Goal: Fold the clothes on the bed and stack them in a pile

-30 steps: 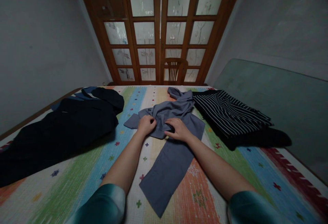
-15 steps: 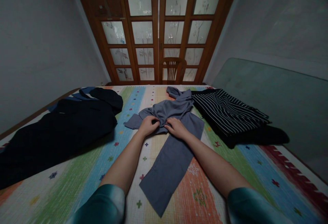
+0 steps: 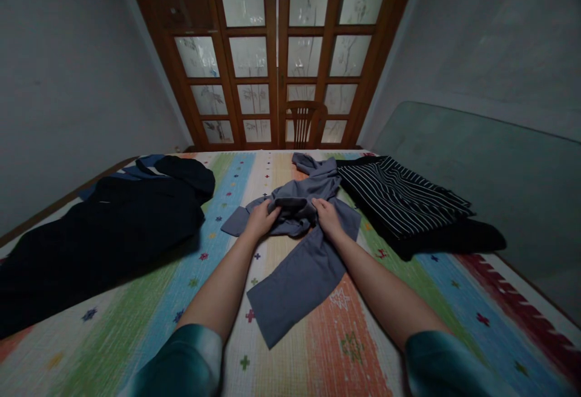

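Observation:
A crumpled grey garment, which looks like a long-sleeved shirt [image 3: 297,282], lies on the bed-like surface in front of me. One flat sleeve-like strip of it stretches toward me, and a shorter end sticks out to the left. My left hand [image 3: 262,218] pinches an edge of the cloth on the left. On the right, my right hand [image 3: 327,216] grips the same edge. Between the two hands the edge is held up a little, with a dark fold opening beneath it. The far part of the shirt lies bunched beyond my hands.
Dark clothes [image 3: 113,227] lie heaped on the left. To the right is a stack with a black-and-white striped garment [image 3: 399,194] on top. Beneath everything spreads a colourful striped cloth [image 3: 363,336]. A wooden chair [image 3: 302,121] stands beyond the far edge, before glazed doors.
My hands have moved apart, the right one to the right, and the shirt's edge between them has risen. The near strip has swung and drawn back slightly.

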`<state>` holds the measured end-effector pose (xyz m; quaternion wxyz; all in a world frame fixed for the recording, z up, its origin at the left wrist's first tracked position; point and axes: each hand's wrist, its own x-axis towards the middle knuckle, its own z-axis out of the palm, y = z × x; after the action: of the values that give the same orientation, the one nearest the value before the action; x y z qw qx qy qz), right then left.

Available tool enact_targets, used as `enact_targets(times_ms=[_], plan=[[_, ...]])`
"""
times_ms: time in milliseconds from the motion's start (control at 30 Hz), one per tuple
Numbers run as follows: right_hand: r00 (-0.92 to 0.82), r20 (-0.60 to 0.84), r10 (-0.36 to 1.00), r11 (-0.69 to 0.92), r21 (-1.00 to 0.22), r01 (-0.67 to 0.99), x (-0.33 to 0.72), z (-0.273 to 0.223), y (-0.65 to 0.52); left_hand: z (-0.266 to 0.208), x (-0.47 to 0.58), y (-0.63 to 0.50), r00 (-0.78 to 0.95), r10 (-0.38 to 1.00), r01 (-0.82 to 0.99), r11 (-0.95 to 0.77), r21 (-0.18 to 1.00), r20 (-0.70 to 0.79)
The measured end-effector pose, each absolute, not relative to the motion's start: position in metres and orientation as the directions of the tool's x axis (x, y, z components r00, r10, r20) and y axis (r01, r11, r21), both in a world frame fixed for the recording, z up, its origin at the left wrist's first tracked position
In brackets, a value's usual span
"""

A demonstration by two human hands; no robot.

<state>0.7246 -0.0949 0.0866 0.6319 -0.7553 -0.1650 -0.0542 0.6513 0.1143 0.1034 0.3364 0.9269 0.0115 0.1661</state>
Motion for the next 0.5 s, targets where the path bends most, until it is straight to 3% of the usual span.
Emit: enact_targets(times_ms=[100,200,333,500], plan=[[0.889,0.389,0.243,-0.15,-0.89,0.431,0.716,0.085,-0.093,0.1,0.656,0.121,0.914,0.25,-0.041,-0.726,0.687,0.319],[0.801,0.454,0.39,-0.261,-0.78,0.569,0.709,0.083,-0.091,0.098,0.659,0.124,0.894,0.316,-0.013,-0.689,0.724,0.317],[0.76,0.378,0.528,-0.467,-0.618,0.632,0.707,0.084,-0.089,0.099,0.661,0.125,0.886,0.343,-0.031,-0.63,0.776,0.313],[0.85,0.261,0.457,-0.472,-0.739,0.481,0.713,0.085,-0.09,0.099,0.661,0.126,0.888,0.363,-0.077,-0.49,0.868,0.284]])
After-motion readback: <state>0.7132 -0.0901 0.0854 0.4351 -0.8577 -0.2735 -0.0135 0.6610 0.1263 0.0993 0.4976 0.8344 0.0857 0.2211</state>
